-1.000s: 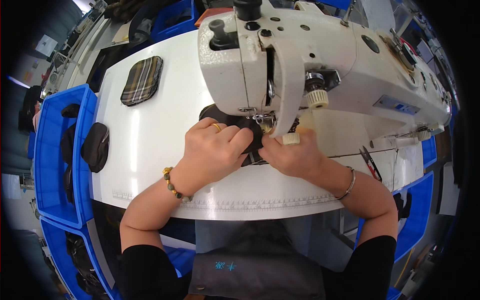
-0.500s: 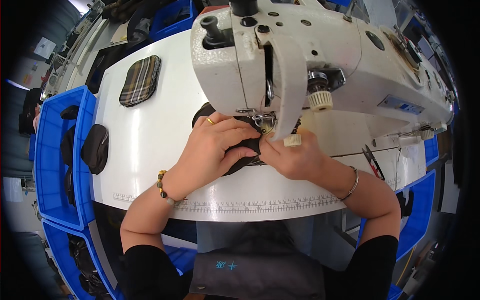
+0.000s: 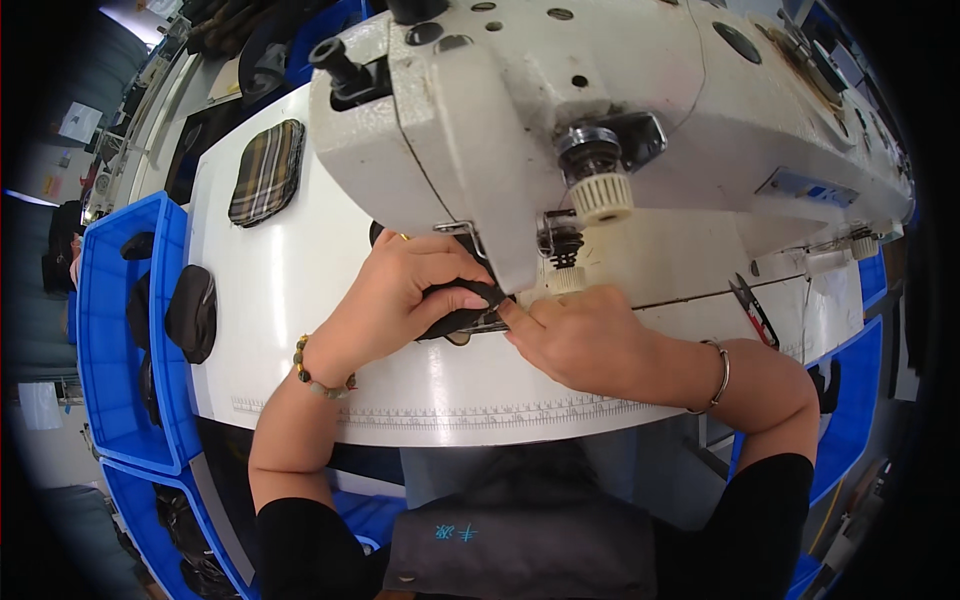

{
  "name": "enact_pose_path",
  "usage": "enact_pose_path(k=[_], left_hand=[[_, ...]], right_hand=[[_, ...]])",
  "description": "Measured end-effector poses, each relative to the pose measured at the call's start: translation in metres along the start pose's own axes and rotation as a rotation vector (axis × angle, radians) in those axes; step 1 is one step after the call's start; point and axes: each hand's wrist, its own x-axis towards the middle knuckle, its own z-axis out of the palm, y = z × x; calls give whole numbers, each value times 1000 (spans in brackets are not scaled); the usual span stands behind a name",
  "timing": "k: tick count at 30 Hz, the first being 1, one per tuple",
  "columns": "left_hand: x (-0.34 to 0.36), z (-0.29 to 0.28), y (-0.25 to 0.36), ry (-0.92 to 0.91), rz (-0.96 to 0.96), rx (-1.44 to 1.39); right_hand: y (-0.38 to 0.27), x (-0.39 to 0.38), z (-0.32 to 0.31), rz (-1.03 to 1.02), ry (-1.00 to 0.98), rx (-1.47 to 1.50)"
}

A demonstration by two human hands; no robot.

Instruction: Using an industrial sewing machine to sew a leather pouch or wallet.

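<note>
We see 1 small black fabric piece [image 3: 455,312] lying on the white sewing table [image 3: 300,290], tucked under the head of the white industrial sewing machine [image 3: 560,110] right where the needle area sits. Its long axis runs roughly left to right across the table, parallel to the near edge with the printed ruler strip [image 3: 470,415].

Our left hand [image 3: 395,295] lies over the left part of the piece, fingers curled down onto its top and front edge, thumb side pressing it flat; it is clamped on the fabric rather than lifting it. Our right hand [image 3: 575,335] comes in from the right, fingers close together, with the forefinger stretched toward the piece's right end, touching or just beside it next to the presser foot; we cannot tell whether it pinches any fabric. The 2 hands are nearly together, meeting at the piece, which lies just ahead of both, between them and the machine's column.

The left hand covers more of the piece and is the nearer one. We judge that any feed would run away from us, across the piece's long axis.

Well apart: a plaid oval piece [image 3: 266,172] at the table's far left, a black oval piece [image 3: 190,312] on the left edge, blue bins [image 3: 105,400] beyond, and thread snips [image 3: 752,305] to the right.
</note>
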Motion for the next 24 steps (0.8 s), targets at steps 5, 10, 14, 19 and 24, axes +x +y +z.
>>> enact_pose_path(k=[5,10,14,19,24], left_hand=[[-4,11,16,60,82,374],[-6,10,15,18,40,347],[-3,11,9,60,103,361],[6,10,-10,100,92,301],[9,10,-23,129,75,196]], right_hand=[[-2,-1,-1,-8,-108,100],[-3,-1,-1,-11,-133,91],[-3,-1,1,-4,-104,44],[4,8,8,36,-46,-19],[9,10,15,51,-87,-128]])
